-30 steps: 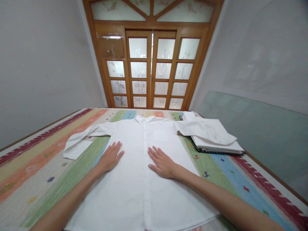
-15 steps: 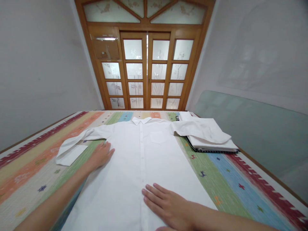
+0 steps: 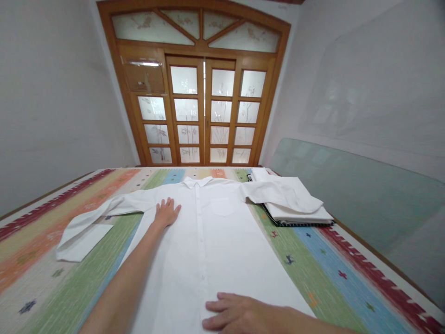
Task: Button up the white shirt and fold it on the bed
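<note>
Shirt (image 3: 220, 248) of smooth white cloth

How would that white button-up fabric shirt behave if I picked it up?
The shirt is probably floppy: one long white sleeve drapes over the folded white fabric stack. Its cloth looks thin, so likely light for its size. Pushed, it might wrinkle rather than slide flat; the other sleeve shows creases.

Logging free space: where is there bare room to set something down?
Striped cloth shows bare right of the white shirt, nearer than the folded pile, and left, between the left-side sleeve and left forearm. Crowded: the pile, with the right-side sleeve across it, and the shirt, with the left hand and right hand over it.
</note>
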A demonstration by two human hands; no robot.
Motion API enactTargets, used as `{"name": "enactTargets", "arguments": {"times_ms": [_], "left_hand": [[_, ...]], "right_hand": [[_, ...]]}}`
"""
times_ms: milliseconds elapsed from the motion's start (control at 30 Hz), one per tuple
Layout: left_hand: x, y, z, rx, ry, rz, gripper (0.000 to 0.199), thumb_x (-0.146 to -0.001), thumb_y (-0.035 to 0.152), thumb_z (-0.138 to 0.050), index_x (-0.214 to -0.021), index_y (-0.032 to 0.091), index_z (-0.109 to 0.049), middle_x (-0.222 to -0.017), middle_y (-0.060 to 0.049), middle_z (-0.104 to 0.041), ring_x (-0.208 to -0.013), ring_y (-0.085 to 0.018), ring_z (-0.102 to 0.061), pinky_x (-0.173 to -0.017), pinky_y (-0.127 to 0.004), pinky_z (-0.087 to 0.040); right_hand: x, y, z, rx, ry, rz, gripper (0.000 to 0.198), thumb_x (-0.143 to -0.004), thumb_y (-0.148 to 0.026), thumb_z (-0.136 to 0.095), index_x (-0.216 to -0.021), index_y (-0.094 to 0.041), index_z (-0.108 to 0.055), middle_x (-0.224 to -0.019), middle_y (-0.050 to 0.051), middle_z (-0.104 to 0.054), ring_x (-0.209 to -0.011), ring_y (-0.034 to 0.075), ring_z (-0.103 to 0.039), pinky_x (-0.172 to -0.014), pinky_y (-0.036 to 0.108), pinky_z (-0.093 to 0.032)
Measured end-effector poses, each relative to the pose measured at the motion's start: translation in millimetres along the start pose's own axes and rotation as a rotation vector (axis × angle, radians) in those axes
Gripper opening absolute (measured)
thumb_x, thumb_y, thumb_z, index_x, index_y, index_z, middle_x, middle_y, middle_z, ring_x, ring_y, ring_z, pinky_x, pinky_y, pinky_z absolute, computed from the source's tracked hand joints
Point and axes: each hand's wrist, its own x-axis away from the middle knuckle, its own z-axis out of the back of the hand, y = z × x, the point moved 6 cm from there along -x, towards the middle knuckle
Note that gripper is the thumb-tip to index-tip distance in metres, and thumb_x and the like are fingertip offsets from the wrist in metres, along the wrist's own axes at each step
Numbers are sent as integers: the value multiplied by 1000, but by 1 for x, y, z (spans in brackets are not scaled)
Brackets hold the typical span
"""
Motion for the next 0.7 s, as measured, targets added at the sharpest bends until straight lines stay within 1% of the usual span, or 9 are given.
{"name": "enactTargets", "arguments": {"times_ms": [67, 100, 167, 233, 333, 433, 533, 600, 700], "left_hand": [[0, 0, -1, 6, 24, -3, 65, -94, 46, -21, -143, 7, -36, -152, -19, -31, -142, -36, -23, -112, -54, -21], [1, 1, -1, 7, 33, -3, 65, -95, 46, -21, -144, 7, -36, -152, -18, -31, -142, -36, -24, -112, -53, -21], [5, 1, -1, 11, 46, -6, 64, -95, 46, -21, -143, 8, -37, -152, -17, -32, -142, -35, -25, -113, -51, -22], [8, 2, 0, 17, 59, -12, 63, -95, 45, -21, -143, 8, -39, -151, -18, -34, -141, -34, -26, -112, -52, -23], [10, 3, 1, 21, 63, -6, 61, -95, 44, -24, -142, 8, -40, -150, -17, -36, -141, -34, -27, -112, -52, -23], [10, 3, 1, 26, 62, 12, 62, -95, 44, -25, -142, 7, -39, -151, -16, -35, -141, -33, -26, -114, -50, -22], [11, 3, 1, 34, 76, 16, 62, -95, 43, -25, -142, 6, -39, -151, -16, -35, -141, -33, -26, -114, -50, -22], [11, 3, 1, 40, 83, 21, 61, -95, 43, -26, -142, 6, -40, -151, -16, -36, -141, -33, -27, -114, -50, -22], [10, 3, -1, 49, 87, 32, 60, -95, 43, -28, -141, 7, -42, -150, -15, -37, -141, -32, -28, -114, -50, -23]], "right_hand": [[-3, 19, 22, -51, 104, -106, 40, -100, -36, -33, -134, -30, -52, -138, 1, -54, -134, 16, -42, -114, 38, -31], [-5, 35, 35, -41, 194, -180, 41, -100, -40, -33, -134, -27, -53, -139, 3, -54, -133, 17, -42, -114, 40, -31], [-13, 76, 59, 23, 334, -303, 47, -99, -46, -33, -134, -23, -52, -142, 7, -50, -134, 19, -41, -114, 43, -30], [-28, 123, 82, 115, 414, -404, 52, -97, -50, -34, -135, -19, -51, -142, 11, -50, -134, 21, -41, -113, 45, -31], [-61, 190, 118, 270, 430, -519, 50, -97, -41, -34, -135, -12, -50, -144, 15, -45, -137, 24, -37, -114, 47, -28], [-95, 238, 156, 425, 434, -622, 48, -95, -30, -38, -136, -6, -48, -146, 18, -41, -139, 25, -32, -115, 45, -25], [-121, 268, 185, 536, 439, -703, 50, -93, -25, -39, -137, -2, -45, -148, 19, -37, -141, 25, -29, -116, 40, -22], [-132, 285, 195, 578, 419, -772, 49, -93, -24, -38, -137, -2, -45, -149, 19, -37, -140, 25, -30, -115, 37, -23], [-139, 303, 198, 587, 384, -847, 44, -94, -25, -36, -129, -4, -53, -142, 20, -46, -133, 26, -42, -109, 35, -30]]}}
